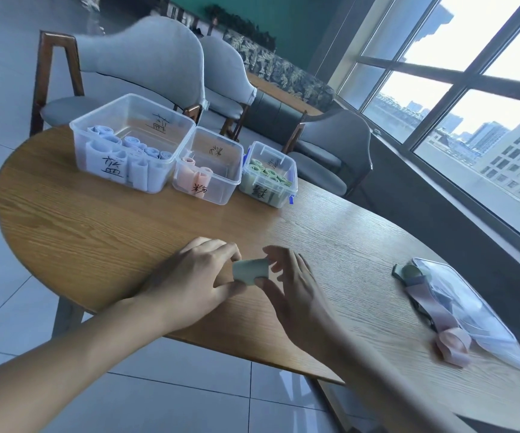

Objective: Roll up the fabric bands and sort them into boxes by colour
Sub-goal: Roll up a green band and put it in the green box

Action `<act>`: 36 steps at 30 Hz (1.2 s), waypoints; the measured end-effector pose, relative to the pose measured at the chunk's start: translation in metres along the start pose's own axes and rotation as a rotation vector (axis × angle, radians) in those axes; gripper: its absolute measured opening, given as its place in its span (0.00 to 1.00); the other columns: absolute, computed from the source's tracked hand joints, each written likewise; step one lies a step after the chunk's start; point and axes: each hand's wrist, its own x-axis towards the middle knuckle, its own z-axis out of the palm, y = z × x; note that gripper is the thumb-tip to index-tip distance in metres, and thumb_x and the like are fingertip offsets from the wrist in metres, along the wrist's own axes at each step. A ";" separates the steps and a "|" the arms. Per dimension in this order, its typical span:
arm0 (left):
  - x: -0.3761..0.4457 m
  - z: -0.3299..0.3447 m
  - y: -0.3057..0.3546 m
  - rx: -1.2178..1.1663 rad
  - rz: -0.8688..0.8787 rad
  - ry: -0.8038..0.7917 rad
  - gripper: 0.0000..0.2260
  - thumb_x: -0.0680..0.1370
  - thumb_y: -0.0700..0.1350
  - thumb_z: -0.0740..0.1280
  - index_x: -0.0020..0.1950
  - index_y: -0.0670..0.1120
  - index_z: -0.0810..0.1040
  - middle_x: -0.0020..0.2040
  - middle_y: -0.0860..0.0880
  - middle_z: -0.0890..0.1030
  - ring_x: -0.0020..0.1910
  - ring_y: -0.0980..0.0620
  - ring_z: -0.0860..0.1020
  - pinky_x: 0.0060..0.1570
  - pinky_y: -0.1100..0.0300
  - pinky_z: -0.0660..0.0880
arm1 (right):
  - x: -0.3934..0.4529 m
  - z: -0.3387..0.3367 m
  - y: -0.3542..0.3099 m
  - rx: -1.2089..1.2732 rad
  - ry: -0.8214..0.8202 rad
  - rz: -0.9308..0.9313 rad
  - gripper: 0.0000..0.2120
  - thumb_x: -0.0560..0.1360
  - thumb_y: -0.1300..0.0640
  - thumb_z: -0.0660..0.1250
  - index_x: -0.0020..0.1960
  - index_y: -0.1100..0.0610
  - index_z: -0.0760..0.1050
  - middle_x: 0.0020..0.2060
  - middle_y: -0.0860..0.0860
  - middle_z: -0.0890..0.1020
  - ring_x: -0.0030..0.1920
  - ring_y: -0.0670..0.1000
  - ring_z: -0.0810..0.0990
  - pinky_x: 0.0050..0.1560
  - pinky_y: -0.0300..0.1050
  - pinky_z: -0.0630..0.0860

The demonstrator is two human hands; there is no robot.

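Hands: left hand [194,276] and right hand [290,282] together, both pinching the green roll [250,271] near the table's [96,232] front edge.
Boxes: blue box [132,142], pink box [208,165], green box [269,175] along the far edge.
Loose bands: pink band [449,332] at the right edge.

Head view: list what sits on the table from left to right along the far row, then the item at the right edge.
Box of blue rolls → box of pink rolls → box of green rolls → clear bag of unrolled bands.
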 end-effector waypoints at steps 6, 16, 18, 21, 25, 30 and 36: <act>0.000 -0.001 0.002 0.082 0.000 -0.048 0.18 0.75 0.66 0.58 0.53 0.54 0.73 0.62 0.60 0.76 0.68 0.57 0.67 0.63 0.52 0.72 | 0.004 -0.001 -0.004 0.163 0.016 0.088 0.15 0.80 0.50 0.66 0.65 0.49 0.70 0.53 0.41 0.77 0.54 0.43 0.76 0.55 0.44 0.76; 0.007 -0.002 0.004 0.124 -0.023 -0.048 0.23 0.78 0.69 0.53 0.55 0.54 0.74 0.68 0.60 0.74 0.72 0.57 0.64 0.65 0.55 0.69 | 0.020 -0.016 0.008 0.171 -0.136 0.087 0.14 0.81 0.56 0.66 0.66 0.48 0.73 0.56 0.43 0.76 0.57 0.44 0.75 0.59 0.44 0.76; 0.009 -0.002 0.005 0.113 -0.033 -0.053 0.24 0.77 0.70 0.51 0.55 0.54 0.75 0.67 0.60 0.74 0.72 0.56 0.65 0.66 0.55 0.68 | 0.026 -0.019 0.013 0.150 -0.139 0.063 0.11 0.81 0.57 0.66 0.62 0.49 0.74 0.55 0.42 0.76 0.56 0.45 0.76 0.58 0.45 0.76; 0.013 -0.002 0.007 0.097 -0.048 -0.034 0.25 0.77 0.70 0.53 0.59 0.54 0.76 0.68 0.58 0.75 0.71 0.55 0.65 0.67 0.54 0.68 | 0.036 -0.023 0.019 0.136 -0.143 0.035 0.08 0.81 0.57 0.66 0.59 0.51 0.74 0.54 0.42 0.76 0.54 0.45 0.75 0.56 0.43 0.74; 0.020 -0.002 0.002 0.154 -0.076 -0.066 0.23 0.80 0.62 0.62 0.71 0.54 0.71 0.75 0.57 0.68 0.75 0.55 0.60 0.73 0.56 0.61 | 0.059 -0.033 0.033 0.090 -0.113 0.033 0.07 0.79 0.59 0.68 0.57 0.54 0.75 0.53 0.46 0.77 0.52 0.45 0.75 0.53 0.37 0.73; 0.029 -0.002 -0.008 0.226 -0.125 -0.118 0.25 0.80 0.63 0.59 0.75 0.56 0.65 0.79 0.55 0.60 0.79 0.53 0.54 0.75 0.54 0.57 | 0.096 -0.051 0.054 0.029 -0.041 0.113 0.06 0.77 0.62 0.70 0.52 0.54 0.76 0.53 0.48 0.79 0.49 0.46 0.76 0.50 0.39 0.74; 0.036 0.001 -0.020 0.302 -0.146 -0.155 0.30 0.80 0.67 0.52 0.79 0.56 0.59 0.81 0.53 0.56 0.80 0.51 0.51 0.77 0.52 0.53 | 0.152 -0.068 0.084 -0.036 0.079 0.208 0.12 0.74 0.66 0.73 0.52 0.52 0.79 0.51 0.51 0.81 0.45 0.51 0.79 0.46 0.41 0.73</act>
